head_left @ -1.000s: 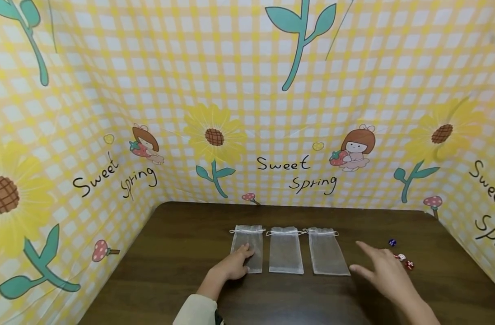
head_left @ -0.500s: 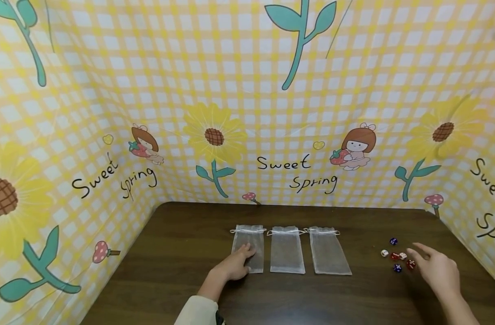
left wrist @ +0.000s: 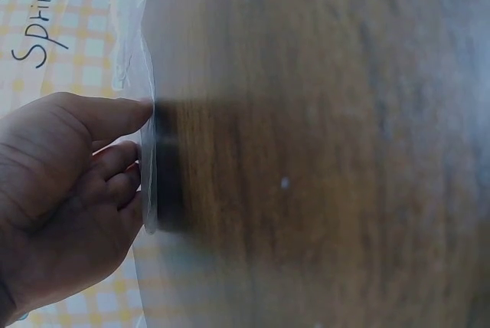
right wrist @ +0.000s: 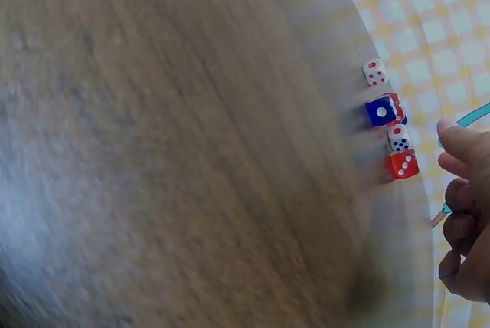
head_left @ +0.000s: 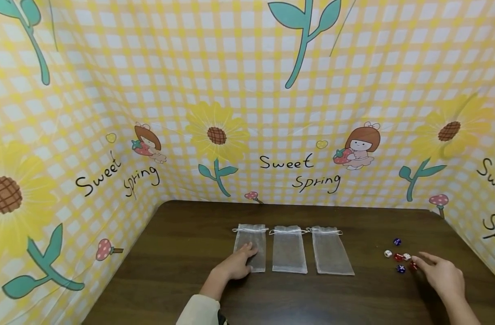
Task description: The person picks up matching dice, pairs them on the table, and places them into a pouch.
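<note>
My left hand [head_left: 236, 263] rests on the lower part of the left sheer white drawstring bag [head_left: 258, 237]; in the left wrist view the thumb of my left hand [left wrist: 73, 175] touches the edge of this bag [left wrist: 150, 205]. A middle bag [head_left: 289, 253] and a right bag [head_left: 332, 253] lie flat beside it. On the right, my right hand [head_left: 444, 276] hovers at a loose group of dice: blue [head_left: 397, 242], white [head_left: 387, 253] and red [head_left: 398, 257] among them. In the right wrist view, a gap separates its fingertips from the nearest red die [right wrist: 403, 165], and nothing is held.
The dark wooden table [head_left: 170, 253] carries the bags and dice. Yellow checked cloth [head_left: 247, 90] with printed flowers and lettering hangs behind it and along both sides.
My right hand has moved right from beside the right bag to the right side of the dice, uncovering several of them. Now its fingertips are closer to the dice. My left hand stays on its bag.
</note>
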`<action>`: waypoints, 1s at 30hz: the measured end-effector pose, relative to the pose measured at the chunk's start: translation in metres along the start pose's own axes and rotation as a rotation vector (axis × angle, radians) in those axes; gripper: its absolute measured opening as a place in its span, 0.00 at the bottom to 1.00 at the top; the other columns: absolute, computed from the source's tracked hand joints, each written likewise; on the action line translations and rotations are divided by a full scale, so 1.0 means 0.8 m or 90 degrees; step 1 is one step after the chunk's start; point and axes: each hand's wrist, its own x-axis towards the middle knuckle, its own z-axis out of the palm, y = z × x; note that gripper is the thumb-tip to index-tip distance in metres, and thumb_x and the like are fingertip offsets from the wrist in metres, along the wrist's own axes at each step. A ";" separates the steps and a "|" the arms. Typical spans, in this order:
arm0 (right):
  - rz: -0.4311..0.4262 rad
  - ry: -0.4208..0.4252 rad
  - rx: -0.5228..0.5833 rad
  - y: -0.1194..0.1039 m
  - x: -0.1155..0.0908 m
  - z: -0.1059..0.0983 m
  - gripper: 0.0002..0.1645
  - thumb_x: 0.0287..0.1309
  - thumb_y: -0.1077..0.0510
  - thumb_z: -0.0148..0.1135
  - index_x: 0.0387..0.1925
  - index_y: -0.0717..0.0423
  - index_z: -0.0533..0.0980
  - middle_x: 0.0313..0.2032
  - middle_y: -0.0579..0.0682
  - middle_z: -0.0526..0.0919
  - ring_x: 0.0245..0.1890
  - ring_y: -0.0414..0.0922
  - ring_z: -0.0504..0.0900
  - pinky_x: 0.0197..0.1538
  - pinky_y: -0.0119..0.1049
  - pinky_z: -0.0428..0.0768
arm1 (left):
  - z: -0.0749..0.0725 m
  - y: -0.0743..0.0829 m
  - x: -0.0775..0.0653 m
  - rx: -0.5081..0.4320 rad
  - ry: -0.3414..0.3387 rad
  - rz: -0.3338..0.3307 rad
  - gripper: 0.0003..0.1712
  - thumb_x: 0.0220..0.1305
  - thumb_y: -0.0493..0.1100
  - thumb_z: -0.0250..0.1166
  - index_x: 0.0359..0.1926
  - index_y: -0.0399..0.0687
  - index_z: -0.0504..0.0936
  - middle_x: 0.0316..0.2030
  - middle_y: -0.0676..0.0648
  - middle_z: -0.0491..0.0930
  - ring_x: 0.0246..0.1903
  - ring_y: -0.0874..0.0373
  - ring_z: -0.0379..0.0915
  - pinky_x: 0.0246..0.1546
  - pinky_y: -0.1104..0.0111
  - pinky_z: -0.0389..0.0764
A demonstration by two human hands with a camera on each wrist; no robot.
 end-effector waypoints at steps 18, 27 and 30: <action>0.036 -0.022 0.009 0.010 -0.001 0.011 0.40 0.54 0.32 0.54 0.52 0.62 0.73 0.53 0.75 0.64 0.45 0.76 0.65 0.33 0.54 0.70 | -0.001 0.002 -0.002 -0.003 -0.003 0.002 0.30 0.60 0.32 0.58 0.64 0.38 0.65 0.67 0.36 0.53 0.67 0.42 0.44 0.61 0.50 0.55; 0.033 -0.023 0.005 0.008 -0.001 0.008 0.38 0.54 0.33 0.54 0.51 0.62 0.74 0.52 0.75 0.65 0.43 0.75 0.67 0.30 0.53 0.71 | -0.002 0.003 -0.002 -0.001 -0.002 0.000 0.30 0.60 0.33 0.58 0.64 0.38 0.65 0.67 0.36 0.53 0.67 0.43 0.44 0.61 0.51 0.55; 0.014 -0.015 -0.003 0.003 -0.003 0.004 0.37 0.56 0.34 0.54 0.51 0.62 0.74 0.51 0.75 0.67 0.42 0.75 0.68 0.28 0.51 0.71 | -0.002 0.003 -0.002 0.001 -0.002 -0.001 0.30 0.60 0.33 0.58 0.64 0.38 0.65 0.67 0.37 0.53 0.67 0.43 0.44 0.61 0.51 0.55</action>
